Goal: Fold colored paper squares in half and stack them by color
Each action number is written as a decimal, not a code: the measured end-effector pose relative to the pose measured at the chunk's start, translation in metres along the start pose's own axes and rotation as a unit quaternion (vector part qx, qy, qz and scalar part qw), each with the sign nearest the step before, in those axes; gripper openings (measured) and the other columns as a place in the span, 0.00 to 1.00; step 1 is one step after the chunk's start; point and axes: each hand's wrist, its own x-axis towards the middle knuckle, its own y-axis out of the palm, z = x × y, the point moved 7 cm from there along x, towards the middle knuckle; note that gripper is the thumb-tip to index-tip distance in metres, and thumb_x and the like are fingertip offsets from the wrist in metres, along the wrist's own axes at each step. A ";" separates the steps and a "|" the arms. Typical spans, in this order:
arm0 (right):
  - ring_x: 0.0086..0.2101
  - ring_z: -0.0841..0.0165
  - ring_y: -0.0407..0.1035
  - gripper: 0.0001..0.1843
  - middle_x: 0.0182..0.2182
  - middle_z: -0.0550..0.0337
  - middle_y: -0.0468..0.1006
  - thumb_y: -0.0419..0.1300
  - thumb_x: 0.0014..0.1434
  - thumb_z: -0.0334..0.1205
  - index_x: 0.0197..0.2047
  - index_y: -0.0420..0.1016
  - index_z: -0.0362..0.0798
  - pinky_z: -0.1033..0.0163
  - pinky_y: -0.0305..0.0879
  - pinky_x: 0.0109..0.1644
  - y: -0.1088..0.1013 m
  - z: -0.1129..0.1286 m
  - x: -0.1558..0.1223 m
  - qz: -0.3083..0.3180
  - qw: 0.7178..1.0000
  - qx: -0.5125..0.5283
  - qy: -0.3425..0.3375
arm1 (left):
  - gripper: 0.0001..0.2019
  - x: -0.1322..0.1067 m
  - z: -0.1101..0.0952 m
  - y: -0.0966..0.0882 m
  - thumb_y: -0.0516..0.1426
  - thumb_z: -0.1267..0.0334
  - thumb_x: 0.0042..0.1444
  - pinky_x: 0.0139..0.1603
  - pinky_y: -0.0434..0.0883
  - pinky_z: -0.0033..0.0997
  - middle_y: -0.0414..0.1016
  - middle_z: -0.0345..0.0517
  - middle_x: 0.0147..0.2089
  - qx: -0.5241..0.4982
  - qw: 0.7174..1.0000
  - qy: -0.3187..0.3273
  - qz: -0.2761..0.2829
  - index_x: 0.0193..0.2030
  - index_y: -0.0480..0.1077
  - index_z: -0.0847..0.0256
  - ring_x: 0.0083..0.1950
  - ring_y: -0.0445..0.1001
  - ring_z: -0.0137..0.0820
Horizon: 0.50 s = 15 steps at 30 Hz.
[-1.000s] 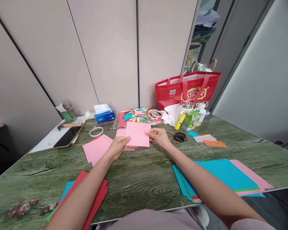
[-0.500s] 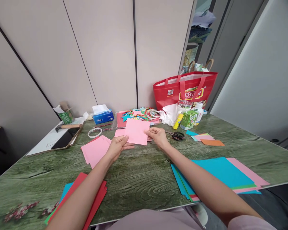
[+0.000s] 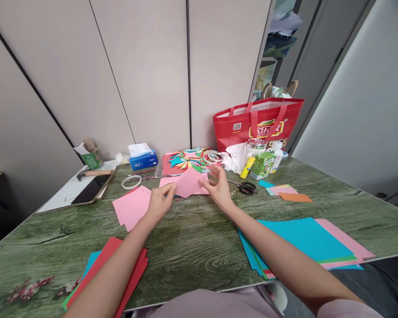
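A pink square of paper (image 3: 188,182) is held up turned on its corner, over the middle of the table. My left hand (image 3: 161,201) pinches its left corner between thumb and fingers. On the right side, the thumb of my right hand (image 3: 219,187) touches the paper's edge, while its other fingers are curved and spread away from the thumb. More pink paper (image 3: 167,180) lies flat just behind the held piece. Beside my left hand is a fanned stack of pink squares (image 3: 132,206) with a bit of red at its edge.
Black scissors (image 3: 246,188) and small coloured paper pieces (image 3: 283,191) lie to the right. Large coloured sheets (image 3: 305,238) are near the front right, red sheets (image 3: 132,274) front left. Tape roll (image 3: 132,181), tissue pack (image 3: 142,159), glue stick (image 3: 247,167) and red bag (image 3: 228,132) stand behind.
The pink square has turned from lying edge-on to my hands to standing on a corner, and sits slightly lower. My right hand's fingers have loosened and spread.
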 end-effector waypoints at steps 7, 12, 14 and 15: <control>0.54 0.60 0.57 0.13 0.43 0.62 0.72 0.56 0.52 0.35 0.42 0.70 0.56 0.41 0.39 0.59 0.022 0.075 -0.039 0.068 0.887 -0.255 -0.380 | 0.13 -0.019 -0.037 0.020 0.46 0.70 0.56 0.41 0.70 0.31 0.76 0.50 0.41 0.247 0.932 0.259 0.063 0.43 0.69 0.64 0.41 0.74 0.32; 0.47 0.65 0.64 0.07 0.32 0.65 0.76 0.54 0.54 0.34 0.36 0.70 0.53 0.41 0.35 0.59 0.033 0.072 -0.046 0.099 0.862 -0.269 -0.419 | 0.12 -0.020 -0.039 0.025 0.45 0.72 0.56 0.43 0.71 0.34 0.75 0.51 0.41 0.274 0.915 0.282 0.092 0.42 0.67 0.64 0.42 0.73 0.32; 0.45 0.66 0.65 0.06 0.32 0.65 0.76 0.54 0.55 0.34 0.36 0.70 0.52 0.42 0.35 0.60 0.034 0.072 -0.045 0.101 0.853 -0.278 -0.430 | 0.12 -0.020 -0.039 0.024 0.46 0.73 0.56 0.45 0.71 0.34 0.75 0.52 0.42 0.273 0.913 0.290 0.085 0.43 0.67 0.65 0.44 0.73 0.32; 0.45 0.66 0.65 0.06 0.32 0.65 0.76 0.53 0.55 0.34 0.35 0.69 0.52 0.42 0.35 0.60 0.034 0.072 -0.044 0.101 0.849 -0.283 -0.435 | 0.12 -0.020 -0.038 0.023 0.46 0.72 0.56 0.45 0.71 0.34 0.75 0.52 0.42 0.273 0.913 0.294 0.080 0.43 0.67 0.65 0.44 0.73 0.33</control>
